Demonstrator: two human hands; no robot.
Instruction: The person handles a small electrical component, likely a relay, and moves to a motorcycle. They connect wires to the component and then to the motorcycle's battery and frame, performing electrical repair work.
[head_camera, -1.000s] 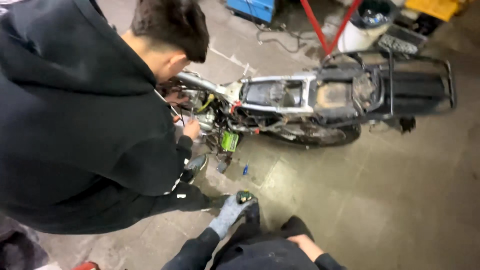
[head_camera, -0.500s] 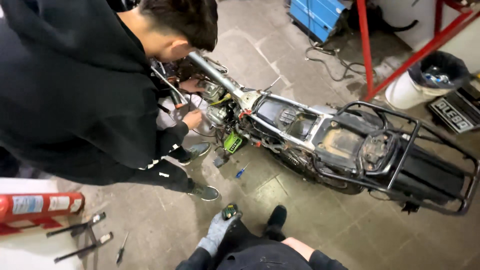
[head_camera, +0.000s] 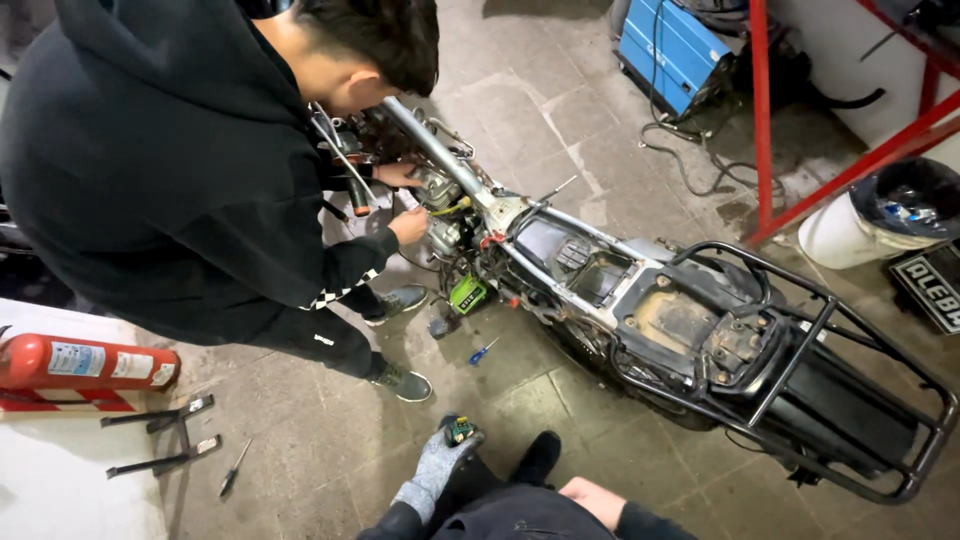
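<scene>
My left hand (head_camera: 438, 466) wears a grey glove and is raised above my knee, its fingers shut on a small green and black part (head_camera: 460, 431). My right hand (head_camera: 592, 498) is bare and rests on my dark trouser leg, holding nothing. A stripped motorcycle (head_camera: 660, 310) lies ahead of me on the stone floor, without seat or tank. Another person in a black hoodie (head_camera: 180, 170) bends over its front end, with both hands (head_camera: 410, 225) at the engine area.
A red fire extinguisher (head_camera: 80, 362) lies at the left, with metal tools (head_camera: 160, 415) and a screwdriver (head_camera: 232, 470) beside it. A small blue screwdriver (head_camera: 483, 351) lies near the motorcycle. A blue machine (head_camera: 675, 50), red stand (head_camera: 765, 120) and white bucket (head_camera: 880, 215) stand behind.
The view has swung left and downward, bringing the fire extinguisher and floor tools into sight. My hands stay where they were. The other person keeps both hands at the engine.
</scene>
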